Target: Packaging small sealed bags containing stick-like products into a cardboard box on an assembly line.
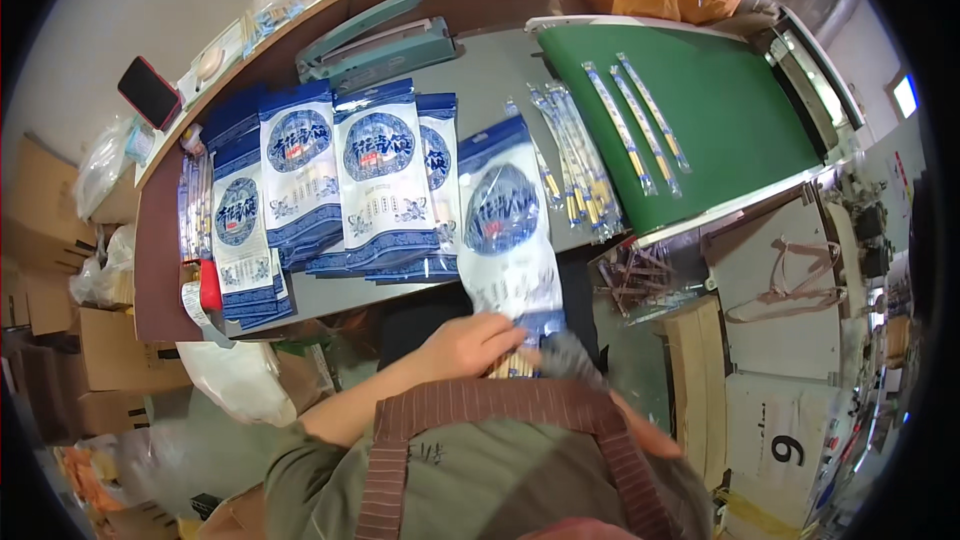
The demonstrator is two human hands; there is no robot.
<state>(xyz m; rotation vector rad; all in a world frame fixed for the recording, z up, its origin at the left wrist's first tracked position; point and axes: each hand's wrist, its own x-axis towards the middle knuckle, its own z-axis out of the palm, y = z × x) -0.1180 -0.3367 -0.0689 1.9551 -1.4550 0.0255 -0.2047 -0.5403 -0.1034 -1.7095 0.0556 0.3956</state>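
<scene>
My left hand (468, 348) is closed on the lower end of a blue-and-white plastic bag (505, 210), which hangs over the table's front edge toward me. Light wooden chopstick ends (514, 366) show at the bag's near end, just below my left fingers. Close beside them is my right hand (568, 356), in a dark grey glove. Motion blurs its fingers, so what it grips is unclear. Several wrapped chopstick packets (578, 165) lie in a bundle to the right of the bag.
Stacks of matching bags (378, 175) cover the table's left half. Behind them stands a teal bag sealer (380, 50). Three wrapped packets (640, 125) rest on a green conveyor belt (730, 90). A phone (150, 92) and a red tape dispenser (208, 287) are at the left.
</scene>
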